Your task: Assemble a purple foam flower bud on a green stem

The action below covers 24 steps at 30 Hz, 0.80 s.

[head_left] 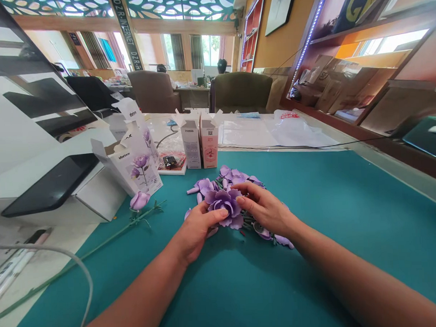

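Observation:
Between my two hands is a purple toy flower [230,201] with ruffled layered petals, facing up toward me. My left hand [198,226] grips its left side, the thumb pressed on the flower's middle and the fingers hidden underneath. On the right, my right hand [266,207] pinches the edge of the petals between thumb and fingers. Behind and below the flower lies a heap of loose purple petal pieces [283,241] with some green parts among them. Part of this heap is hidden by the flower and my hands.
A finished-looking purple rose [139,201] on a long green stem [99,245] lies at left. Behind stand opened flower boxes [141,171] and two narrow cartons [192,143]. A black tablet-like slab [52,183] rests on a white box [101,198]. A grey cable [86,273] loops at lower left.

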Each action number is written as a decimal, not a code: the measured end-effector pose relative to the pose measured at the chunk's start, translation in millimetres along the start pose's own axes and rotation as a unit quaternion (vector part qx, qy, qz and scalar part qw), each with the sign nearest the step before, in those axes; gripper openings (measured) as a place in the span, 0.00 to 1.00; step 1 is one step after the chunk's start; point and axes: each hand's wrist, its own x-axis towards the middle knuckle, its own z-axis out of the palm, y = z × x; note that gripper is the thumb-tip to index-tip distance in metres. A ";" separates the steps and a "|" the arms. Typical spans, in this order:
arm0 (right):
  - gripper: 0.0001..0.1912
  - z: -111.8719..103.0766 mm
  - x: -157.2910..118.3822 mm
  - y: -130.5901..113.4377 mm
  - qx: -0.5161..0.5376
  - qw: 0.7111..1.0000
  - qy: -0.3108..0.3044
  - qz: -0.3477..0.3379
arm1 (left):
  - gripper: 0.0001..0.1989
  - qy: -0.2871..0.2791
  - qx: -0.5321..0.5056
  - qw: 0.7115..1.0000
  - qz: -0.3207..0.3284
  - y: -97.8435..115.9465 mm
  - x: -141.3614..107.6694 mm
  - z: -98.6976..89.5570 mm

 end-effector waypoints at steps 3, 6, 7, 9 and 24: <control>0.22 1.1 -1.4 -1.3 0.003 1.000 -0.022 0.010 | 0.22 -0.005 -0.016 1.000 -0.018 0.6 0.3 0.8; 0.23 1.8 -1.9 -1.7 0.014 0.999 -0.034 0.023 | 0.24 -0.003 -0.027 0.999 -0.017 0.8 0.5 1.5; 0.24 1.9 -1.9 -1.8 0.021 0.999 -0.036 0.027 | 0.24 -0.002 -0.031 0.999 -0.019 0.6 0.7 1.5; 0.24 2.3 -1.7 -2.2 0.037 0.998 -0.041 0.034 | 0.25 -0.002 -0.039 0.999 -0.021 0.0 1.1 1.4; 0.33 11.0 -2.5 -1.3 0.040 0.995 -0.037 0.080 | 0.22 -0.030 -0.037 0.999 -0.008 -3.3 1.3 2.4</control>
